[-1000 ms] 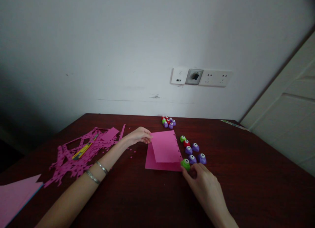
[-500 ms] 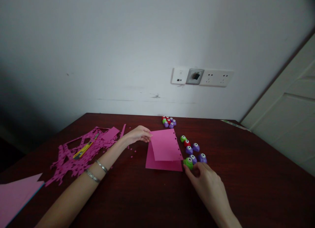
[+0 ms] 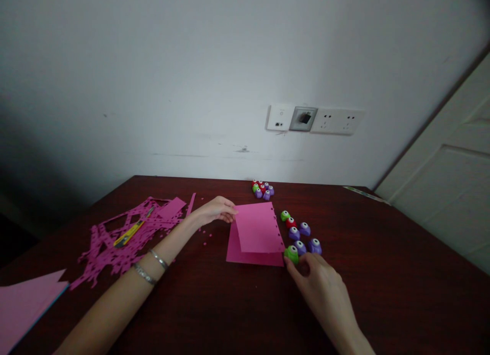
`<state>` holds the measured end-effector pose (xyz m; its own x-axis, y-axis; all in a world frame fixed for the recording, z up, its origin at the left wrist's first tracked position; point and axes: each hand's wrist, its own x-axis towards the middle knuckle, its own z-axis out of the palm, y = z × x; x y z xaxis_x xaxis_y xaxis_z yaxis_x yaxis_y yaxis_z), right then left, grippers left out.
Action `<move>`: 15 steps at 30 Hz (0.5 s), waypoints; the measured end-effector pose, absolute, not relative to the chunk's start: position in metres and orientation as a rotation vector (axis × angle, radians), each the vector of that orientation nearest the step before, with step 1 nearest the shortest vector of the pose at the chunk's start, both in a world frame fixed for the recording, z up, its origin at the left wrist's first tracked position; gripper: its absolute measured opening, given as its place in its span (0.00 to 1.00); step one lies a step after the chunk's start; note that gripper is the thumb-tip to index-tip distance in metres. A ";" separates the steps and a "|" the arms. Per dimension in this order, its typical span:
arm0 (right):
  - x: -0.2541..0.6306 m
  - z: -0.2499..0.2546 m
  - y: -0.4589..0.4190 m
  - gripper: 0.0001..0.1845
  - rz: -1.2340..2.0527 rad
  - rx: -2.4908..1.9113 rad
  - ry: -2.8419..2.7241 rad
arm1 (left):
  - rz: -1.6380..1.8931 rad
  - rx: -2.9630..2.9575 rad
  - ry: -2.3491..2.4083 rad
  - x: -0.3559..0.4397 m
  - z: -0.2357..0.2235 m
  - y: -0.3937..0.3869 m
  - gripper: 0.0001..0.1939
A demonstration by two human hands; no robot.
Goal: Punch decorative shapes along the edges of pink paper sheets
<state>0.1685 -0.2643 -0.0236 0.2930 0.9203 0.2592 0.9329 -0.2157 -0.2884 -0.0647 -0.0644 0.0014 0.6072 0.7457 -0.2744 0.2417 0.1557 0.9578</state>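
My left hand (image 3: pixel 216 211) pinches the far left corner of a folded pink sheet of paper (image 3: pixel 255 235) and holds its upper flap raised off the dark red table (image 3: pixel 383 273). The sheet's right edge carries a row of punched holes. My right hand (image 3: pixel 319 283) grips a small green paper punch (image 3: pixel 291 253) at the sheet's near right corner, fingers closed round it. Just beyond it stands a cluster of purple, red and green punches (image 3: pixel 300 232).
A second cluster of small punches (image 3: pixel 262 189) sits by the wall. Pink paper scraps (image 3: pixel 126 235) with a yellow utility knife (image 3: pixel 130 233) lie at the left. Another pink sheet (image 3: pixel 23 304) lies at the near left edge. Wall sockets (image 3: pixel 314 119) are above the table; a door is at right.
The green punch and my right hand shifted slightly right and away along the sheet's edge, then settled at its corner. My left hand keeps hold of the flap.
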 end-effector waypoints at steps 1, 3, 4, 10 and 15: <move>0.168 -0.023 -0.264 0.18 -0.041 -2.186 -1.667 | 0.440 1.410 0.903 -0.064 0.001 -0.065 0.08; 0.167 -0.023 -0.264 0.17 -0.030 -2.189 -1.675 | 0.437 1.409 0.904 -0.062 0.002 -0.067 0.09; 0.166 -0.023 -0.264 0.17 -0.023 -2.187 -1.680 | 0.436 1.408 0.908 -0.062 0.002 -0.068 0.09; 0.164 -0.026 -0.264 0.15 -0.009 -2.159 -1.726 | 0.435 1.396 0.921 -0.056 0.005 -0.073 0.08; 0.159 -0.027 -0.263 0.14 -0.017 -2.180 -1.771 | 0.441 1.398 0.919 -0.055 -0.001 -0.073 0.08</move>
